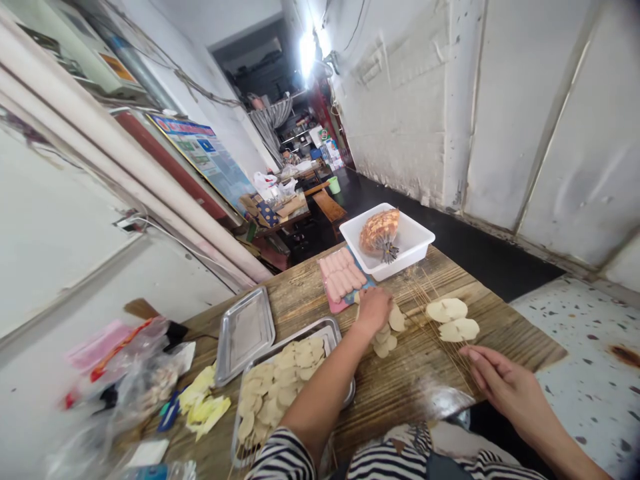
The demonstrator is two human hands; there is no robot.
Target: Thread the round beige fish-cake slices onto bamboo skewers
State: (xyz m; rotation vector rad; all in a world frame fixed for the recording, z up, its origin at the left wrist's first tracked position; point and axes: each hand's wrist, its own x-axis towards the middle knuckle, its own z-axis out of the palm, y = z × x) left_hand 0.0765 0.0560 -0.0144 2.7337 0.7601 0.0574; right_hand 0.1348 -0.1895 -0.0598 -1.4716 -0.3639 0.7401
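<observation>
My right hand (505, 377) pinches the near end of a thin wooden skewer. Two pale slices (447, 309), which look like potato, are threaded on that skewer above the table. My left hand (375, 310) is curled down over a small pile of the same slices (384, 341) on the wood, its fingertips partly hidden among them. Several bare skewers (424, 300) lie on the table between the two hands. Just beyond my left hand is a pack of pink sausages (343, 273).
A white tub (407, 250) with a bundle of skewered food stands at the table's far edge. Left of my arm are a metal tray of slices (280, 383) and another metal tray (246, 330). Yellow wrapping (203, 403) and plastic bags (145, 373) lie farther left.
</observation>
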